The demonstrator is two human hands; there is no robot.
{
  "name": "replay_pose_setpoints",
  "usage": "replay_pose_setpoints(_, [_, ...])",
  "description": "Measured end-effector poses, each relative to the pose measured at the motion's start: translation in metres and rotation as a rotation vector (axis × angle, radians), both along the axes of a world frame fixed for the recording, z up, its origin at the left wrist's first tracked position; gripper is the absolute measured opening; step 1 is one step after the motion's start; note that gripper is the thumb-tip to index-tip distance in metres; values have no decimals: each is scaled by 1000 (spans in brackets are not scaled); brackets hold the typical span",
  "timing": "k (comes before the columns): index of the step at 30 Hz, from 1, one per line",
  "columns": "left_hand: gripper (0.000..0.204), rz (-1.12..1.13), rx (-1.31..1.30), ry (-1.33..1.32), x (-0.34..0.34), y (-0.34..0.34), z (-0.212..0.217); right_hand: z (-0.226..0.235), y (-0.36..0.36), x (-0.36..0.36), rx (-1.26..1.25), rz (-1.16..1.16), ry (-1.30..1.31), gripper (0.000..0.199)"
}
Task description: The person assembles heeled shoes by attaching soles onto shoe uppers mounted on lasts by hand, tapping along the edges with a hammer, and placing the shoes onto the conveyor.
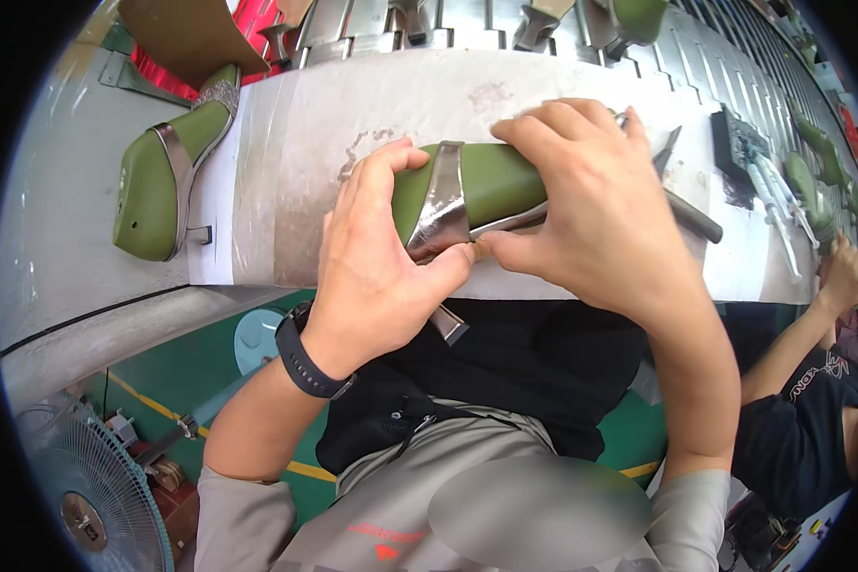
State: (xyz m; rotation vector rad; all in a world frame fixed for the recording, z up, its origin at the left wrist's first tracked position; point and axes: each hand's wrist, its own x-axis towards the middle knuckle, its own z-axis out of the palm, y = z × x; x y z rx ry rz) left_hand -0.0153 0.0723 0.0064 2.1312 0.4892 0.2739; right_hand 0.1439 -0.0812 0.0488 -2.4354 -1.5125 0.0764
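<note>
In front of me a heeled shoe (pixel 443 205) with a shiny bronze strap sits on a green shoe last (pixel 500 181). My left hand (pixel 377 248) wraps the strapped end. My right hand (pixel 591 191) grips the other end from above, and both thumbs meet at the sole's near edge. The heel (pixel 450 326) sticks out below my left thumb, past the table edge. By my right wrist a metal tool with a dark handle (pixel 694 217) shows partly; I cannot tell whether my hand touches it. A second strapped shoe on a green last (pixel 153 195) lies at the left.
A pale sheet (pixel 296 124) covers the worktable. Behind it runs a slatted metal conveyor (pixel 467 38) carrying more shoes. At the right are a black block (pixel 732 143) and white-handled tools (pixel 777 200), near a co-worker's hand (pixel 844 275). A fan (pixel 81 505) stands lower left.
</note>
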Motion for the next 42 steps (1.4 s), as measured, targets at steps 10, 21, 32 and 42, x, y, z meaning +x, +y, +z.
replay_pose_setpoints(10, [92, -274, 388, -27, 25, 4, 19, -64, -122, 28, 534, -405, 102, 45])
replay_pose_setpoints(21, [113, -502, 271, 2, 77, -13, 23, -56, -122, 29, 584, -243, -14, 78])
replay_pose_setpoints(32, [112, -505, 320, -92, 78, -10, 17, -61, -128, 29, 637, -417, -175, 68])
replay_pose_setpoints(42, [114, -528, 324, -119, 81, -8, 18, -10, -97, -21, 856, -448, 1020, 45])
